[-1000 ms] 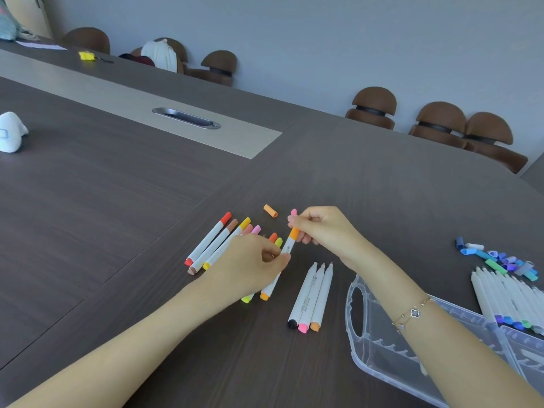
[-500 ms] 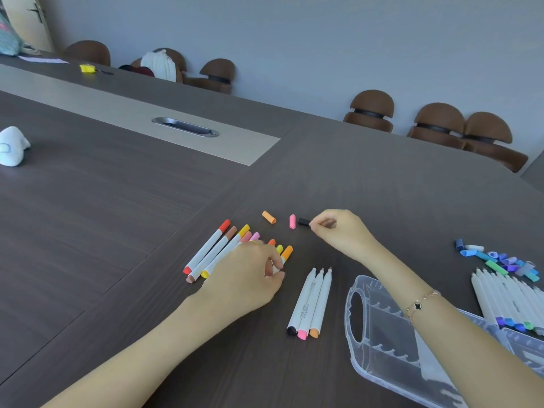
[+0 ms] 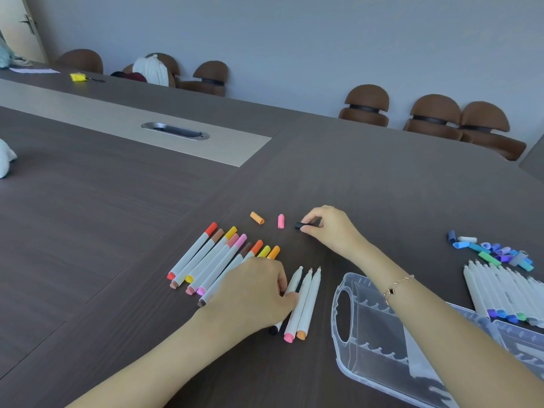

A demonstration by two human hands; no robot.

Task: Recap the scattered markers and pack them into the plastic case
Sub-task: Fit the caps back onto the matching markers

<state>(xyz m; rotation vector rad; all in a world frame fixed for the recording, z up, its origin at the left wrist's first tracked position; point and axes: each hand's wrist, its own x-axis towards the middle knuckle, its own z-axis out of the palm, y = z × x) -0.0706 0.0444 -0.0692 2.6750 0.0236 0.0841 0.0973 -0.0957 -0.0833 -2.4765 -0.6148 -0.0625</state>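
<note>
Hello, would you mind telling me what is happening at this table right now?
A person is recapping markers. The right hand pinches a black cap; the left hand takes hold of one of three uncapped markers. An orange cap and pink cap lie loose. The plastic case holds no markers yet.

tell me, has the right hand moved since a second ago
Yes. The right hand has left the capped markers and moved right, past the loose pink cap, to pinch the black cap.
</note>
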